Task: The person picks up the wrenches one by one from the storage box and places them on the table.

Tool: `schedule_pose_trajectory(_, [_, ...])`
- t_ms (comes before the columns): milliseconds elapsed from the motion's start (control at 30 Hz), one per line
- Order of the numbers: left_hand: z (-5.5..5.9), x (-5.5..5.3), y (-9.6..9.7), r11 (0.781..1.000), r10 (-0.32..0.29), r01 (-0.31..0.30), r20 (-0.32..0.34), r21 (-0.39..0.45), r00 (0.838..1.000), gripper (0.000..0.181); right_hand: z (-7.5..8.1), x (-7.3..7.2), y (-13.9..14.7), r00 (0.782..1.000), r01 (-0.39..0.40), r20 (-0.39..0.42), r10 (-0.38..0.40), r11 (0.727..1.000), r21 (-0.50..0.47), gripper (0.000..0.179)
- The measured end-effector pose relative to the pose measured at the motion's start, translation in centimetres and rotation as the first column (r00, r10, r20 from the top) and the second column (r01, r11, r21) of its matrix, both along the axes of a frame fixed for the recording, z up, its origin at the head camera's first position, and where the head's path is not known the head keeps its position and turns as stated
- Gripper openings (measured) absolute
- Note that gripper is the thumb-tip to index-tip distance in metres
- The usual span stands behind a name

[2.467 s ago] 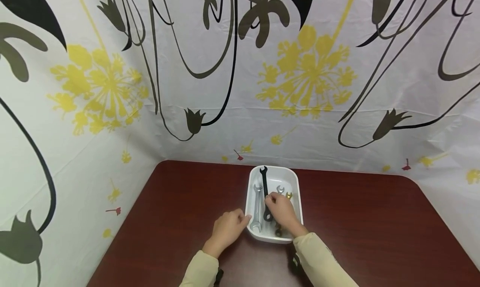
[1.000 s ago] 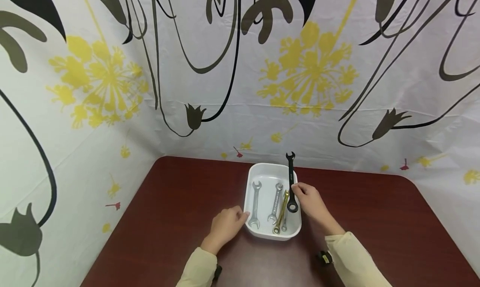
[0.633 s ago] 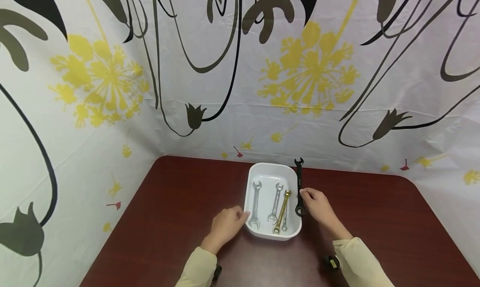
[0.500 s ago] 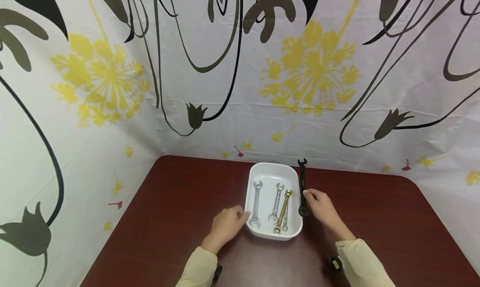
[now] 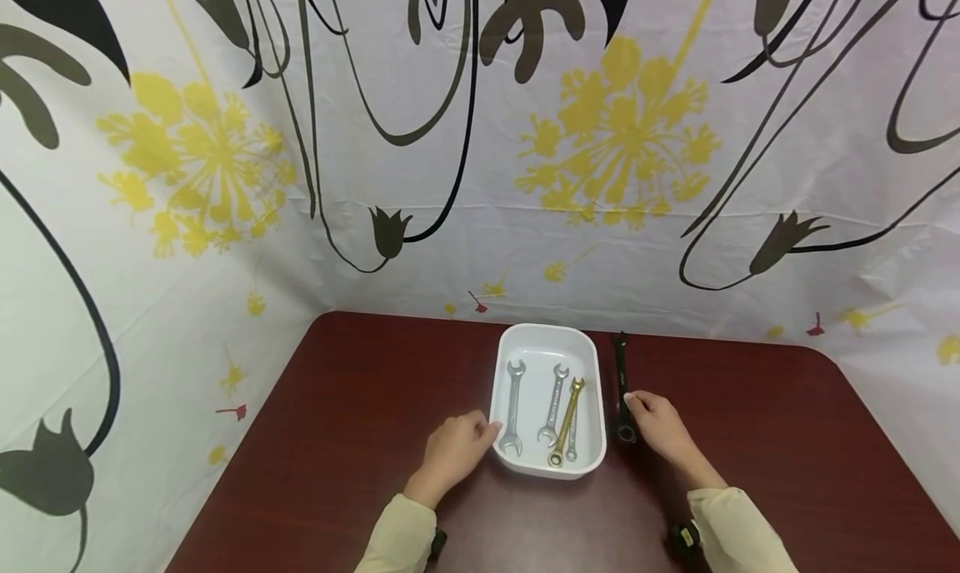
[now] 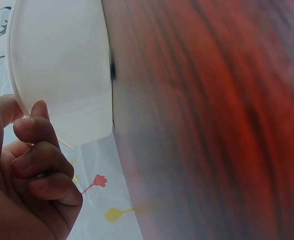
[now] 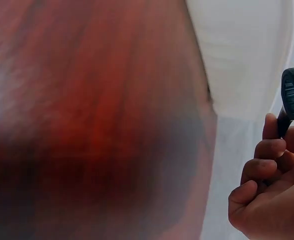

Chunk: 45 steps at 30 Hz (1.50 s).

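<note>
One black metal combination wrench [image 5: 622,381]: it is sitting just outside the rounded rectangular white tray [image 5: 533,402], at its three o'clock, the open end pointing to twelve and the ring end to six; whether it is touching the dark red-brown wood-grained desk [image 5: 375,390], I cannot tell.
Right hand [image 5: 663,423]: it is reaching in from five o'clock with a narrow grip, thumb and fingers pinching the black wrench's shaft; in the right wrist view the ring end is standing out at one o'clock of the curled fingers.
Left hand [image 5: 457,452]: it is holding the tray's rim at eight o'clock, its grip narrow, the other fingers curling beside the outer wall.
Nine o'clock in the tray: a silver double open-ended wrench [image 5: 513,408] is lying nearly lengthwise, apart from the others.
Middle of the tray: a second silver wrench [image 5: 553,406] is slanting from seven o'clock towards one.
Four o'clock in the tray: a gold-coloured combination wrench [image 5: 567,421] is leaning the same way, partly covering a thin small silver wrench [image 5: 572,440].
Sleeves: a pale cream left sleeve [image 5: 401,535] is entering from seven o'clock, a matching right sleeve [image 5: 738,527] from five.
Twelve o'clock beyond the desk: a white cloth backdrop [image 5: 465,165] is hanging, carrying yellow, olive and black flower prints.
</note>
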<state>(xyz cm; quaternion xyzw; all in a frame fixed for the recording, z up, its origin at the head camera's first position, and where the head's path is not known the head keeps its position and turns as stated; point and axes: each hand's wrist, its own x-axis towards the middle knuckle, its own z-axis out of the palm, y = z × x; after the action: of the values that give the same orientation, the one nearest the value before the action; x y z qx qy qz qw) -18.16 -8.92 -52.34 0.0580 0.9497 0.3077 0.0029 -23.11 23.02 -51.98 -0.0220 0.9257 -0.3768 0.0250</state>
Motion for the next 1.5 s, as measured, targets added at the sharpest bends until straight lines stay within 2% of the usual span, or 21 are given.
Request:
schedule_pose_trajectory(133, [0.1,0.1,0.0,1.000,0.003,-0.003,0.013,0.003,1.000,0.029,-0.8,0.3,0.5,1.000,-0.016,0.013,0.015,0.999,0.037,0.033])
schedule_pose_trajectory(300, [0.1,-0.1,0.0,1.000,0.002,-0.002,0.019,-0.004,1.000,0.029,-1.7,0.5,1.0,0.999,-0.014,0.038,0.013,0.999,0.034,0.031])
schedule_pose_trajectory(500, [0.0,-0.1,-0.1,1.000,-0.002,0.002,0.009,-0.002,1.000,0.028,-2.1,0.7,1.3,0.996,-0.016,0.083,0.015,1.000,0.006,0.030])
schedule_pose_trajectory(700, [-0.2,0.1,0.0,1.000,0.000,0.000,0.052,-0.002,0.999,0.029,-2.6,1.0,1.5,0.995,-0.031,0.100,0.027,0.999,0.039,0.030])
schedule_pose_trajectory(833, [-0.1,0.2,0.0,1.000,-0.001,0.002,0.038,-0.013,0.999,0.030,-2.9,1.2,1.3,0.995,-0.042,0.097,0.038,0.998,0.045,0.027])
schedule_pose_trajectory(933, [0.1,0.1,0.0,1.000,-0.006,0.006,0.018,-0.013,1.000,0.030,-3.0,1.1,1.2,0.994,-0.061,0.089,0.055,0.996,0.059,0.026])
schedule_pose_trajectory(1033, [0.2,-0.1,0.0,1.000,-0.009,0.009,0.027,-0.003,1.000,0.030,-3.1,0.9,1.0,0.994,-0.065,0.097,0.058,0.995,0.076,0.025])
schedule_pose_trajectory(1233, [0.2,-0.1,0.0,1.000,-0.007,0.007,0.038,0.006,0.999,0.030,-3.2,0.2,0.7,0.990,-0.046,0.134,0.033,0.994,0.095,0.039])
schedule_pose_trajectory(1500, [0.0,-0.1,-0.1,1.000,-0.011,0.011,0.029,0.008,1.000,0.030,-3.0,-0.2,0.6,0.990,-0.037,0.139,0.020,0.992,0.123,0.042])
